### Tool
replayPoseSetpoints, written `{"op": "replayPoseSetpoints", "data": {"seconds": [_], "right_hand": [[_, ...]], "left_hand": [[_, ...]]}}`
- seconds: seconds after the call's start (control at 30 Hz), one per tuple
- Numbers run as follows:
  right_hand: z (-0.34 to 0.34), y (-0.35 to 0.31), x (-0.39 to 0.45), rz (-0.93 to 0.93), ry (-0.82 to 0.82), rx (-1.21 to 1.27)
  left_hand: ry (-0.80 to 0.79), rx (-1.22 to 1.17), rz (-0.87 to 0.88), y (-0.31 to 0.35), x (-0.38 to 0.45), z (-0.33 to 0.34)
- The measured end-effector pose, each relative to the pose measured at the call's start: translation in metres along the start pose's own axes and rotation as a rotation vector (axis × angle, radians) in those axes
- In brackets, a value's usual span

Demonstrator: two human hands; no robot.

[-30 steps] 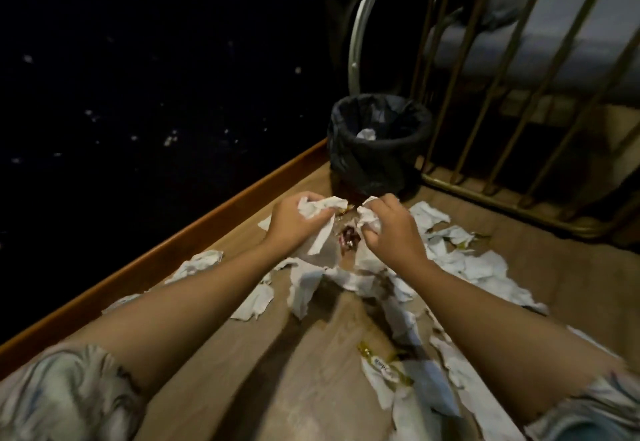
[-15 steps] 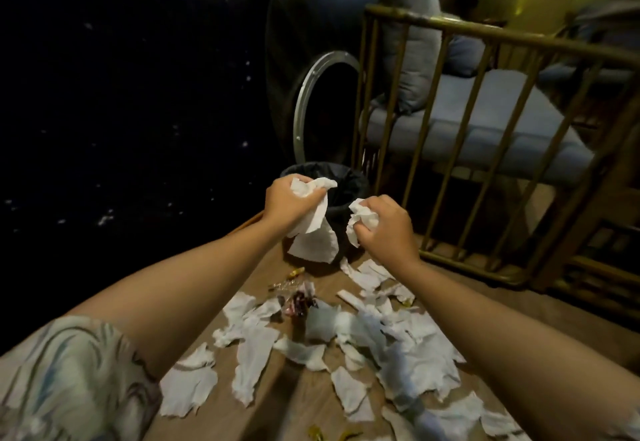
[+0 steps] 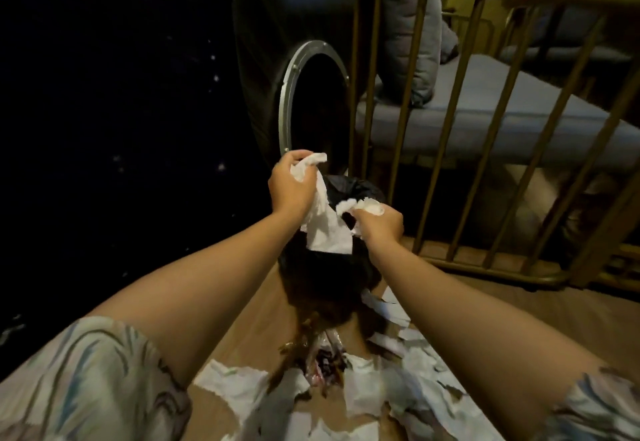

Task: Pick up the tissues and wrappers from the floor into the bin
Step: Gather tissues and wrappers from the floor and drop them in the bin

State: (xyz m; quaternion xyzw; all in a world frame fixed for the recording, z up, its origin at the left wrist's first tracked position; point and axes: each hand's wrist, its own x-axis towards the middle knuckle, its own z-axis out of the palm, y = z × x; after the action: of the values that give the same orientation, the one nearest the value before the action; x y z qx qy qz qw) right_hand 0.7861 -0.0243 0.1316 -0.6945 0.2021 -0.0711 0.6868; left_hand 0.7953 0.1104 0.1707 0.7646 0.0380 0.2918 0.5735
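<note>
My left hand (image 3: pixel 290 187) grips a white tissue (image 3: pixel 323 229) whose loose end hangs down over the black-lined bin (image 3: pixel 353 187). My right hand (image 3: pixel 379 224) is closed on a smaller crumpled tissue (image 3: pixel 363 205) right beside it, also above the bin. Both hands hide most of the bin's opening. Several torn white tissues (image 3: pixel 242 387) lie spread on the wooden floor below my arms. A dark crinkled wrapper (image 3: pixel 325 362) lies among them.
A gold metal railing (image 3: pixel 460 135) with a grey cushioned seat (image 3: pixel 519 118) behind it stands to the right. A round silver-rimmed opening (image 3: pixel 313 101) sits in the dark wall behind the bin. The wall runs along the left.
Both hands have risen from the floor pile and moved forward with their tissues, ending above the bin. The view has tilted up and come closer to the bin.
</note>
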Motion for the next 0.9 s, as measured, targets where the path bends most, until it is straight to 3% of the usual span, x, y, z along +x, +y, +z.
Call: {"op": "replayPoseSetpoints", "data": {"seconds": [0.3,0.4,0.57,0.73,0.9], "right_hand": [[0.048,-0.010,0.034,0.262,-0.011,0.353],[0.060,0.006,0.066,0.327,-0.141,0.441],[0.047,-0.005,0.039,0.423,-0.225,0.590],[0.033,0.002,0.026,0.363,-0.197,0.546],[0.030,0.022,-0.005,0.199,-0.263,0.148]], "left_hand": [[0.149,-0.032,-0.013,-0.040,0.049,0.027],[0.083,-0.034,-0.127,-0.057,0.050,0.039],[-0.045,-0.123,-0.272,-0.082,0.037,0.043],[0.003,-0.080,-0.227,-0.093,0.017,0.013],[-0.085,-0.013,-0.196,-0.104,-0.014,-0.031]]}}
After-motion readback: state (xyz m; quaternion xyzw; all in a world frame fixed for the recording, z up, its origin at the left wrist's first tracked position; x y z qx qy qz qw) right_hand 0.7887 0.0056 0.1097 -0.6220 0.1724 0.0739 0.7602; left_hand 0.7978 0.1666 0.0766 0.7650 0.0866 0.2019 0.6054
